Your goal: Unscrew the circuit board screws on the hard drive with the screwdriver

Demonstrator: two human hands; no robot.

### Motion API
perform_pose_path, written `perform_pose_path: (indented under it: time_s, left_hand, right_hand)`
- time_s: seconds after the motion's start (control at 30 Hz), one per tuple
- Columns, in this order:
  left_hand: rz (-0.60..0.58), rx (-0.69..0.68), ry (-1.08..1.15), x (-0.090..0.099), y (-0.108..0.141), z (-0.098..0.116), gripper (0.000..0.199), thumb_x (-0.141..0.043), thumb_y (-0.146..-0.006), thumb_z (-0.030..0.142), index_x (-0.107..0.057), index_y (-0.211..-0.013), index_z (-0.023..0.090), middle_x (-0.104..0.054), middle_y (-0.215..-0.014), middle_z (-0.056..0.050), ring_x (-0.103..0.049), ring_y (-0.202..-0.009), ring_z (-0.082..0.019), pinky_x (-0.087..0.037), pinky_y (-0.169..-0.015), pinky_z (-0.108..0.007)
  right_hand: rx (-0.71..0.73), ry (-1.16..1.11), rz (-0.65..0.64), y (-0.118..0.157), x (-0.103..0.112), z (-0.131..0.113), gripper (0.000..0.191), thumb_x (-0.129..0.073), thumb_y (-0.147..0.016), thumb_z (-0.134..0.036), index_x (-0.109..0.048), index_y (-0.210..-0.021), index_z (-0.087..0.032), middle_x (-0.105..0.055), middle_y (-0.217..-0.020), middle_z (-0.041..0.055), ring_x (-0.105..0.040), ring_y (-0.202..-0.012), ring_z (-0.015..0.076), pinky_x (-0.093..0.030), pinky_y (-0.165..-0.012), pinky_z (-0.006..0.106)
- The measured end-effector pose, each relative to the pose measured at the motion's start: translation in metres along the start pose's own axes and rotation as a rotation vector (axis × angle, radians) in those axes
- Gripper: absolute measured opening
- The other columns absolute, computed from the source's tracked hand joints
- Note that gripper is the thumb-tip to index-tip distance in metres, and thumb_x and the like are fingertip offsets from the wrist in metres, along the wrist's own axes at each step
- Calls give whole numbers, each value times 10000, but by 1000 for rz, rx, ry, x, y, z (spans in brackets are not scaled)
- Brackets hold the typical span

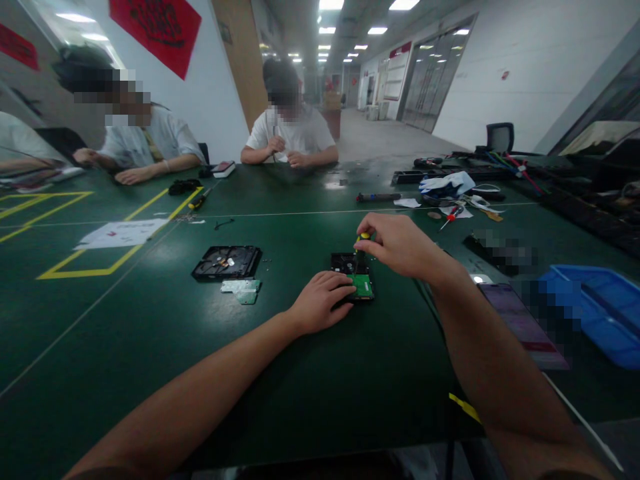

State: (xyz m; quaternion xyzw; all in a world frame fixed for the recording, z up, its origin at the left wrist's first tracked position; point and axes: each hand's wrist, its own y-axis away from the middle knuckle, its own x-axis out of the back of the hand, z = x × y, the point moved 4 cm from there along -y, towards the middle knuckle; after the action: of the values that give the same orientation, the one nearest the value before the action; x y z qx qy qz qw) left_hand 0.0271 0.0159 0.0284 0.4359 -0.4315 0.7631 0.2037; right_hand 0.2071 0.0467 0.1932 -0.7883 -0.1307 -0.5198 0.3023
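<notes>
A hard drive [335,261] with a green circuit board [365,287] on it lies in front of me on the green table. My left hand [324,301] holds this drive by its left side, fingers across the board and thumb near the lower edge. Above the drive's far right part, my right hand [395,241] is closed round the yellow and black handle of a screwdriver [363,239]. The screwdriver points down at the drive; its tip is too small to make out. To the left lie a second black drive casing [227,261] and a loose circuit board [242,291], with small screws nearby.
A blue plastic bin [595,313] and a flat purple-screened device [520,323] are on the right. Farther back lie a red screwdriver [453,215], gloves [447,185] and cables. A paper sheet [120,233] lies left. Several people sit across the table [300,400].
</notes>
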Motion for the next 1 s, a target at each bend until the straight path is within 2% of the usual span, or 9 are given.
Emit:
perform_pose_path:
  time_s: [0.13, 0.3, 0.4, 0.57, 0.77, 0.87, 1.0]
  left_hand:
    - [0, 5, 5, 0, 0, 0, 378, -640, -1036, 376, -679, -1392, 257, -692, -1399, -107, -626, -1351, -309, -498, -1161, -553]
    - [2, 4, 14, 1, -1, 1, 382, -645, -1031, 370, -677, -1394, 255, -692, -1400, -108, -627, -1348, -307, -501, -1159, -557]
    - [1, 1, 2, 0, -1, 1, 375, -641, -1036, 374, -678, -1384, 241, -688, -1407, -107, -622, -1355, -306, -496, -1167, -544]
    - [-6, 6, -3, 0, 0, 0, 377, -640, -1037, 380, -676, -1389, 250, -685, -1411, -105, -621, -1359, -308, -496, -1165, -545]
    - [2, -5, -4, 1, -1, 1, 368, -639, -1040, 369, -676, -1383, 240, -686, -1414, -106, -621, -1357, -308, -497, -1164, -544]
    - [1, -11, -5, 1, -1, 1, 373, -643, -1038, 367, -673, -1385, 233, -685, -1416, -107, -621, -1356, -308, -497, -1165, -543]
    - [8, -4, 0, 0, 0, 0, 368, -652, -1035, 369, -677, -1382, 247, -686, -1418, -105, -623, -1360, -307, -497, -1167, -538]
  right_hand:
    - [46, -4, -2, -1, -2, 0, 92, -711, -974, -286, -728, -1018, -207, -790, -1011, 57, -677, -800, 200, -444, -768, 329]
    - [28, 25, 9, -1, -2, 2, 141, -708, -984, -348, -743, -1005, -212, -784, -936, 49, -676, -793, 210, -431, -756, 336]
    - [42, 20, -15, -1, -1, 0, 126, -687, -977, -272, -754, -1053, -195, -797, -990, 60, -677, -773, 200, -440, -766, 339]
    - [37, -24, -54, 1, -1, -3, 268, -620, -964, -186, -737, -1205, -170, -801, -955, 64, -701, -794, 214, -457, -765, 336]
    - [53, -32, -32, 0, -2, -4, 192, -618, -995, -253, -756, -1109, -183, -793, -1069, 97, -706, -887, 225, -481, -827, 347]
    - [79, -22, -25, -1, -2, -3, 192, -599, -990, -200, -768, -1081, -198, -797, -1108, 97, -714, -967, 240, -488, -892, 362]
    - [85, -41, -51, 0, -2, -2, 310, -550, -964, -109, -758, -1183, -178, -809, -1100, 91, -728, -1011, 237, -491, -917, 344]
